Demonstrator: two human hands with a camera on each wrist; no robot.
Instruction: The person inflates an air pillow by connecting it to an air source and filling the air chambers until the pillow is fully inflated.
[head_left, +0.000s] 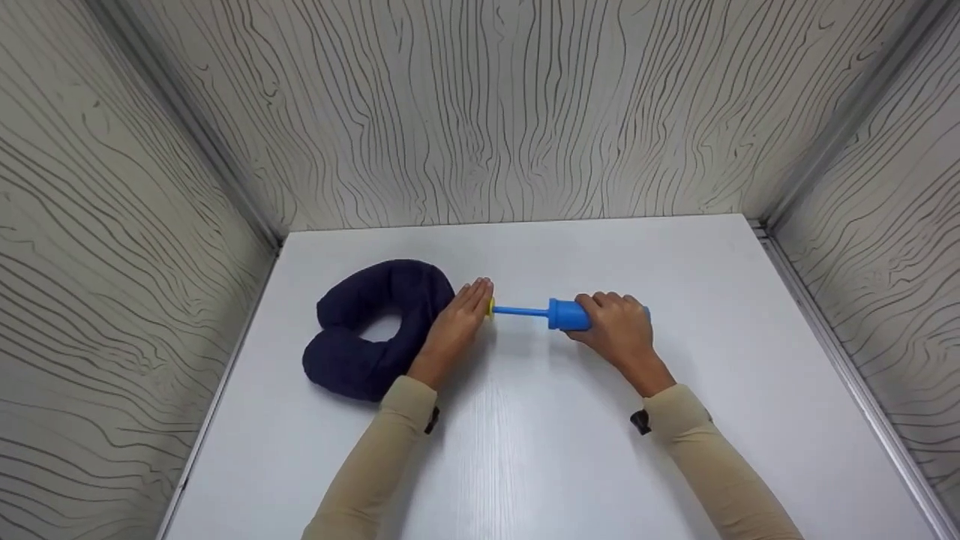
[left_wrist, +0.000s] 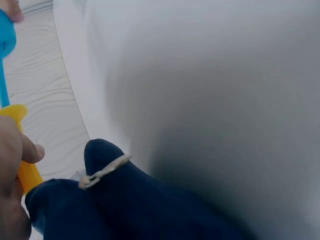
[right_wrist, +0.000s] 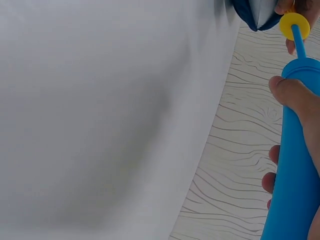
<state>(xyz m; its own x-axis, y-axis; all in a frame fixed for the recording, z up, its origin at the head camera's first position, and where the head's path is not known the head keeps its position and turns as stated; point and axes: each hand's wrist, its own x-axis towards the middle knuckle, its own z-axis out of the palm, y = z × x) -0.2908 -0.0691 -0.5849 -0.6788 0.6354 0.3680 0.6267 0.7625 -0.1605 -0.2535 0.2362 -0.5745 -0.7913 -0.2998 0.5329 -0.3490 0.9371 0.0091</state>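
Observation:
A blue hand air pump point(head_left: 568, 315) lies crosswise in front of me. My right hand point(head_left: 624, 331) grips its barrel, thumb on one side and fingers round the other in the right wrist view. A thin blue rod point(head_left: 520, 310) sticks out of the barrel toward the left. It ends in a yellow flanged handle point(left_wrist: 31, 177), which my left hand point(head_left: 459, 322) holds between thumb and fingers. Beside that hand, a navy U-shaped neck pillow point(head_left: 349, 367) overlaps the left wrist in the head view. A pale loop point(left_wrist: 105, 171) shows on the pillow's fabric.
The white tabletop point(head_left: 510, 457) lies under both forearms. Wood-patterned panels stand at the back point(head_left: 480, 112), left point(head_left: 97, 300) and right point(head_left: 892, 195), with metal strips along the corners. Dark bands show at both sleeve cuffs.

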